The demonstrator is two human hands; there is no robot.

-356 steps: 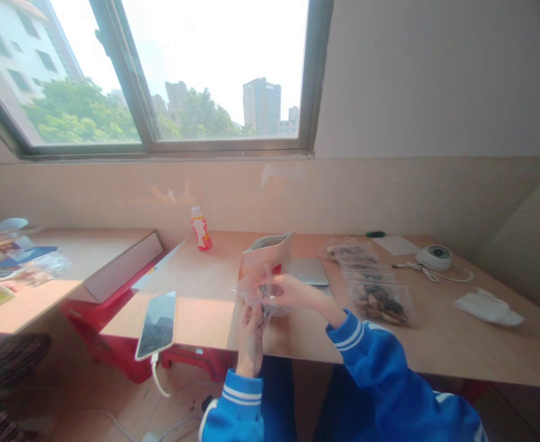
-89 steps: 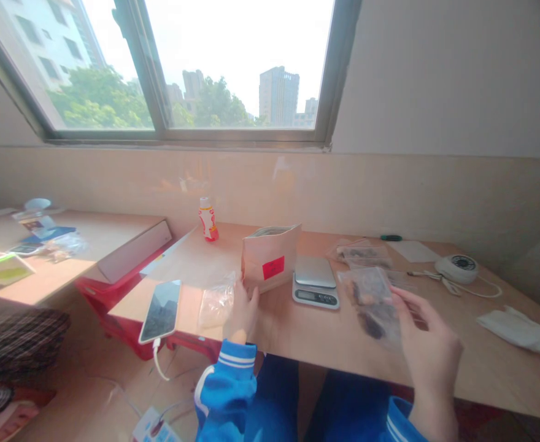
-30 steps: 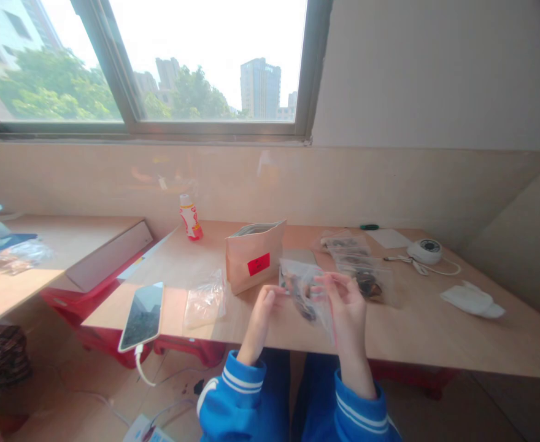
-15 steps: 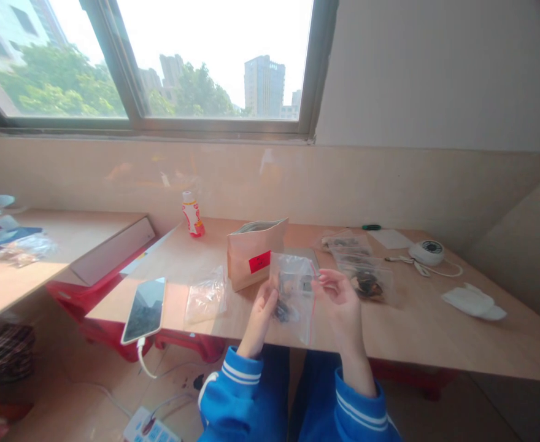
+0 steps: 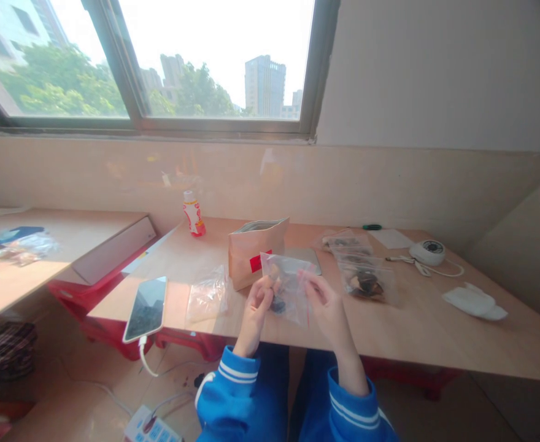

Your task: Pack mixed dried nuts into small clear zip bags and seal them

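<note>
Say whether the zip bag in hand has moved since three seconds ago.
Yes: the zip bag went left, from right of the kitchen scale to in front of it.

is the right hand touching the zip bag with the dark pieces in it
Touching: the head view shows the right hand pinching the red-lined edge of the clear zip bag.
</note>
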